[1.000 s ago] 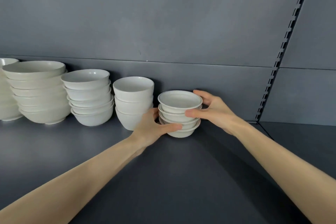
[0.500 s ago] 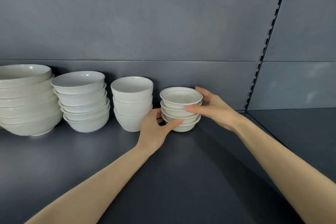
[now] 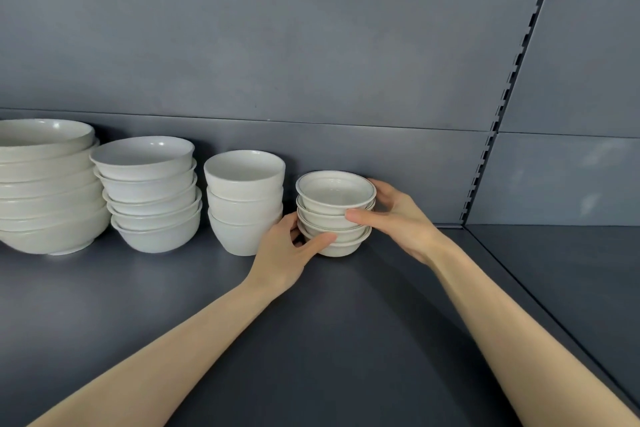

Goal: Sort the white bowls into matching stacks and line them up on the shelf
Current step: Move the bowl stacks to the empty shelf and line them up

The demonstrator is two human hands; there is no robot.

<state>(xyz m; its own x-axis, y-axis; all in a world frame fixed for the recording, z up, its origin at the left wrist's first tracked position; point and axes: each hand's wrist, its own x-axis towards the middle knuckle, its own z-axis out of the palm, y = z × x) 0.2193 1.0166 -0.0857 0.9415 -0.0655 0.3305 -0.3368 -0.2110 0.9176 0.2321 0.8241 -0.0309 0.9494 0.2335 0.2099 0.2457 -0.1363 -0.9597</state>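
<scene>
**On the shelf: four stacks in line, the last in hand**

On the grey shelf (image 3: 346,340) we found four stacks of white bowls, each of one pattern as far as we could see. We took the deep stack (image 3: 244,203), three cup-like bowls, as reference. Just right of it, close but apart, stood the small stack (image 3: 332,215): four shallow bowls with a thin dark rim line, its foot seemingly on the shelf. Left of the deep stack stood the medium stack (image 3: 152,194); further left, the large stack (image 3: 45,184), cut by the edge of view.

Both hands were clamped on the small stack. The left hand (image 3: 284,253) gripped it low, thumb across the bottom bowls; the right hand (image 3: 398,218) held it higher, thumb on the second bowl, fingers round the back.

We judged the sorting done for every bowl in view; none lay loose or mismatched. What was left, in our opinion, was to square the small stack with the deep stack and let go.

We found no brand, label or writing on any bowl, the shelf or the back wall (image 3: 277,45).
</scene>
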